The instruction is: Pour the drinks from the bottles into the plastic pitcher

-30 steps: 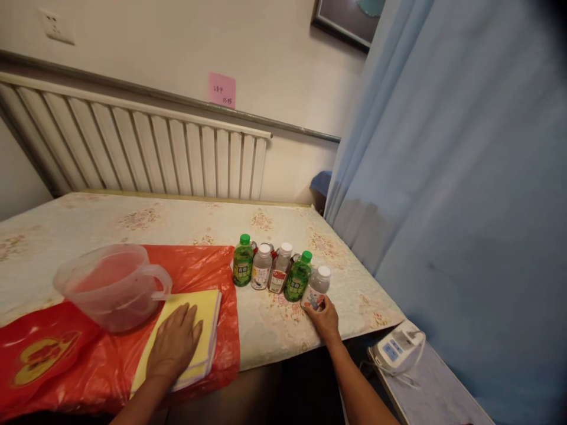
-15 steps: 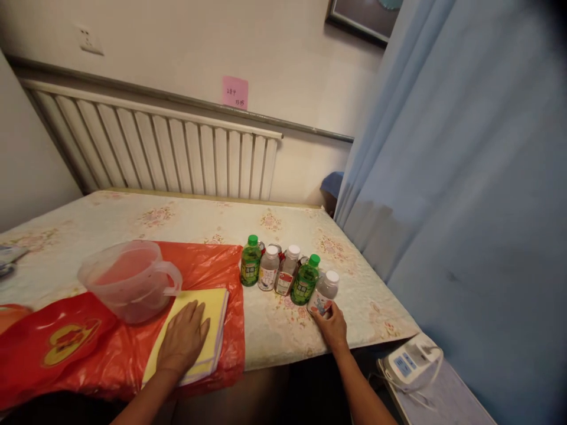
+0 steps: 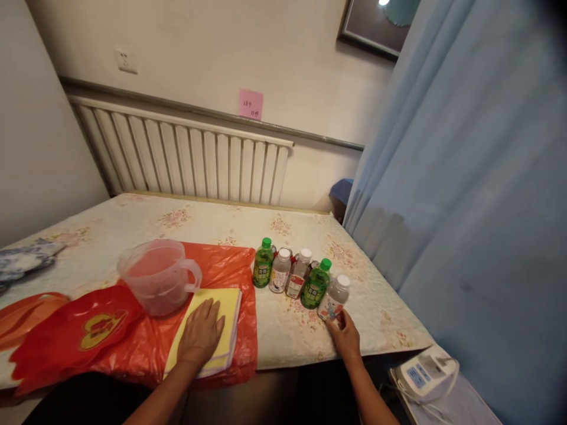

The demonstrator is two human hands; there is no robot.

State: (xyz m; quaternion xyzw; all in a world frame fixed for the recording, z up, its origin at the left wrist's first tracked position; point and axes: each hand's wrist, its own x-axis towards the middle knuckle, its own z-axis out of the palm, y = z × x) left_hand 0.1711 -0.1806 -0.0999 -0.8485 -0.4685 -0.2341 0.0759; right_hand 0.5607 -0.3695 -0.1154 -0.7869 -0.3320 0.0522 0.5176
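My left hand [image 3: 201, 332] lies flat, fingers stretched, on a stack of yellow sheets with pale edges [image 3: 230, 313]; I cannot tell if they are cloth or paper. At the near end of a bottle row, my right hand [image 3: 345, 336] has thumb and fingers about the base of a white-capped clear bottle [image 3: 334, 300], which stands on the bed. Beside that bottle is a green-capped bottle [image 3: 316, 286], then two white-capped clear bottles [image 3: 297, 276] [image 3: 280, 273] and another green-capped bottle [image 3: 263, 265]. Cans [image 3: 287, 251] show partly behind them.
A translucent handled jug [image 3: 155, 283] and a red scalloped tray [image 3: 57, 339] rest on red plastic sheeting [image 3: 221, 260]. An orange item [image 3: 29, 319] lies at left. A power strip [image 3: 420, 375] sits right of the bed, by a blue curtain [image 3: 465, 206].
The view has swung slightly left, so everything appears shifted rightward and more of the tray and orange item shows. Both hands keep their places on the sheets and the bottle.
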